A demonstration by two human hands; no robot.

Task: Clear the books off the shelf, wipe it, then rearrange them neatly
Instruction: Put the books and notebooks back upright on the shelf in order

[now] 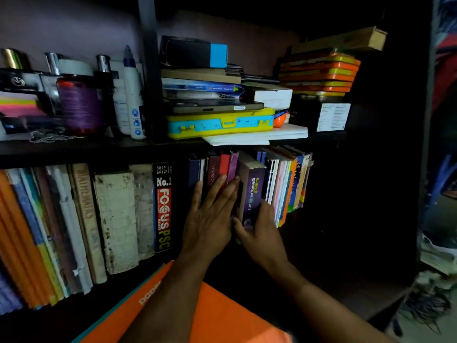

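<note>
So the books are all on the lower shelf (74,154) right now, standing upright in two bunches with a dark gap between them, which looks like the clearing part has barely started, if at all. The right hand (262,231) is wrapped around the bottom of a fat purple book (251,194) that sticks out further than its neighbours, thumb on the spine side and fingers tucked round the far side, so I'd guess it's being slid out. The left hand (210,219) is laid flat with straight fingers against the maroon and red books (217,169) just beside it, probably to stop them toppling or getting dragged along. The two hands are pretty much touching. An orange folder (222,313) sits down by the forearms, can't tell what it's resting on. The upper shelf has a yellow case (220,125), bottles and boxes piled up, untouched.
</note>
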